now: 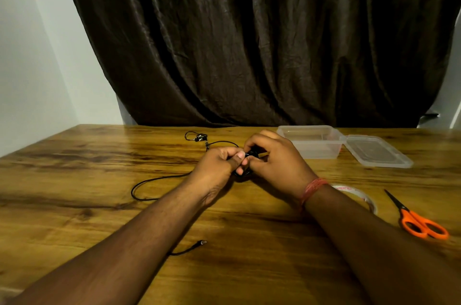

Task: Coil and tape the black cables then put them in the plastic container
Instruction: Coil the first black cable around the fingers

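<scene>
Both hands are meeting over the middle of the wooden tabletop [74, 205], working on a black cable [149, 181]. The left hand [219, 165] is curling its fingers and thumb around a small bundle of coiled cable, and the right hand [272, 157] is pinching the same bundle from the other side, fingertips bent inward against it. Only a little of the coil is showing between the two hands.

The loose remainder of the cable is trailing out leftward from under the left hand, curving into a wide loop on the tabletop, then passing beneath the left forearm. Its free end, a plug [202, 242], is lying nearer the person and pointing to the right. Another stretch is running away from the hands toward the far edge, ending in a small loop with earpieces [199, 136].

The plastic container [311, 141] is sitting open at the far right, well apart from the coil, with its lid [376, 151] lying just beside it. A roll of clear tape [359, 196] is lying partly hidden behind the right wrist, and orange-handled scissors [419, 220] are resting to the right of it, blades pointing away from the person. A dark curtain [249, 42] is hanging behind.
</scene>
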Available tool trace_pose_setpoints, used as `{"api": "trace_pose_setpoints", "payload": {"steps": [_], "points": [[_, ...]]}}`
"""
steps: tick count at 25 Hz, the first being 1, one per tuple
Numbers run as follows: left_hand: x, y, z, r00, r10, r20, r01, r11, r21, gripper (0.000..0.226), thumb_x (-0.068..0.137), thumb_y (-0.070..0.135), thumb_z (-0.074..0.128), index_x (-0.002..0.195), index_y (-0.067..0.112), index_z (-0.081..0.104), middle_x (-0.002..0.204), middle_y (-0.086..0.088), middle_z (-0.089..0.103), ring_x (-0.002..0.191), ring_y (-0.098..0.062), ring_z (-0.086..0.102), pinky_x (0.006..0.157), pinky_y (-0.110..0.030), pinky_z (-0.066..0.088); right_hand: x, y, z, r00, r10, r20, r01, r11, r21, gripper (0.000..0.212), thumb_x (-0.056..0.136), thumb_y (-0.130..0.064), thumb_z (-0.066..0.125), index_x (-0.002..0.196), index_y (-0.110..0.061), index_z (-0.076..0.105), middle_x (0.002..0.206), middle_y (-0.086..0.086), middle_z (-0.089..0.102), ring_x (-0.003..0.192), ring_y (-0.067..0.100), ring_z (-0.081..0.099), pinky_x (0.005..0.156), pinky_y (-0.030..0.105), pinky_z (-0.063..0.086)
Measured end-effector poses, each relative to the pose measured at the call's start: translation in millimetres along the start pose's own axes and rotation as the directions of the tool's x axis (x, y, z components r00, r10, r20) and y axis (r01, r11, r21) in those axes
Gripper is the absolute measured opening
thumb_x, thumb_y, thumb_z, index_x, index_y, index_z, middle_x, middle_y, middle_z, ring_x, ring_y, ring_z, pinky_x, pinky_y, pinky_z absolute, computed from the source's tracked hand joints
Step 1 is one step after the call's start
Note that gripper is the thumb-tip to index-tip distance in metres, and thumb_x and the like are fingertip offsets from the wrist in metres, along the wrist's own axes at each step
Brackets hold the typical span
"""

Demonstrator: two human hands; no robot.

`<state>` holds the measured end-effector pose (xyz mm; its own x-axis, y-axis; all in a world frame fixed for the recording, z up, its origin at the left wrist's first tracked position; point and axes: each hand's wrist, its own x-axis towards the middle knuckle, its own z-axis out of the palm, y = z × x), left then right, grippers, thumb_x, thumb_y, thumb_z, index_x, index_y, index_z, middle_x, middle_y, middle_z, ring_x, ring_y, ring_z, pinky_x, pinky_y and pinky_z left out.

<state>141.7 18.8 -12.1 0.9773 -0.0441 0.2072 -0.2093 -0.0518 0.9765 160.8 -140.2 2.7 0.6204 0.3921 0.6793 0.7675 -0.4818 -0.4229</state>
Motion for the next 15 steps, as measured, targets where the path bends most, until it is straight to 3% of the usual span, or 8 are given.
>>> {"api": "trace_pose_setpoints", "payload": {"steps": [3, 6, 8, 11, 15], "points": [[2.8, -1.8, 2.3, 0.999, 0.046, -0.029, -0.046, 0.999, 0.010, 0.022, 0.099, 0.009, 0.052, 0.092, -0.003, 0.068, 0.071, -0.013, 0.057, 0.067, -0.017, 0.052, 0.075, -0.031, 0.044, 0.9, -1.5, 2.2, 0.998, 0.033, -0.054, -0.034, 0.999, -0.009, 0.012, 0.077, -0.014, 0.071, 0.084, -0.021, 0.064, 0.089, -0.009, 0.056, 0.082, 0.004, 0.051, 0.068, 0.018, 0.043], [2.7, 2.1, 5.4, 0.995, 0.088, -0.038, -0.090, 0.995, -0.036, 0.019, 0.098, 0.005, 0.052, 0.098, 0.005, 0.071, 0.070, -0.002, 0.060, 0.056, -0.005, 0.050, 0.062, -0.016, 0.044, 1.0, -2.0, 2.8, 0.993, 0.082, -0.082, -0.079, 0.996, 0.042, 0.015, 0.076, -0.015, 0.073, 0.080, -0.024, 0.062, 0.087, -0.011, 0.057, 0.079, 0.002, 0.052, 0.064, 0.012, 0.039], [1.6, 3.8, 5.9, 0.994, 0.103, -0.033, -0.104, 0.994, -0.044, 0.019, 0.098, 0.004, 0.052, 0.102, 0.005, 0.071, 0.070, 0.000, 0.061, 0.055, -0.004, 0.048, 0.061, -0.014, 0.043, 0.2, -0.3, 3.5, 0.985, 0.156, -0.070, -0.146, 0.980, 0.133, 0.016, 0.075, -0.014, 0.072, 0.080, -0.026, 0.062, 0.082, -0.010, 0.059, 0.073, 0.004, 0.053, 0.062, 0.016, 0.042], [0.8, 3.5, 3.7, 0.994, 0.105, -0.035, -0.107, 0.993, -0.054, 0.021, 0.099, 0.006, 0.051, 0.109, -0.002, 0.068, 0.068, 0.004, 0.062, 0.057, -0.004, 0.047, 0.064, -0.015, 0.043, 0.8, 0.9, 1.6, 0.960, 0.279, 0.014, -0.269, 0.908, 0.322, 0.015, 0.076, -0.015, 0.070, 0.083, -0.025, 0.062, 0.072, -0.001, 0.058, 0.064, 0.016, 0.049, 0.062, 0.033, 0.043], [1.3, 2.3, 3.8, 0.990, 0.137, -0.031, -0.140, 0.986, -0.091, 0.023, 0.099, 0.009, 0.052, 0.114, 0.007, 0.069, 0.070, 0.006, 0.063, 0.059, -0.004, 0.047, 0.067, -0.016, 0.044, 3.6, 1.1, -2.0, 0.953, 0.302, 0.032, -0.287, 0.861, 0.420, 0.014, 0.079, -0.005, 0.070, 0.085, -0.016, 0.064, 0.062, -0.012, 0.052, 0.056, 0.001, 0.041, 0.053, 0.019, 0.036]]}}
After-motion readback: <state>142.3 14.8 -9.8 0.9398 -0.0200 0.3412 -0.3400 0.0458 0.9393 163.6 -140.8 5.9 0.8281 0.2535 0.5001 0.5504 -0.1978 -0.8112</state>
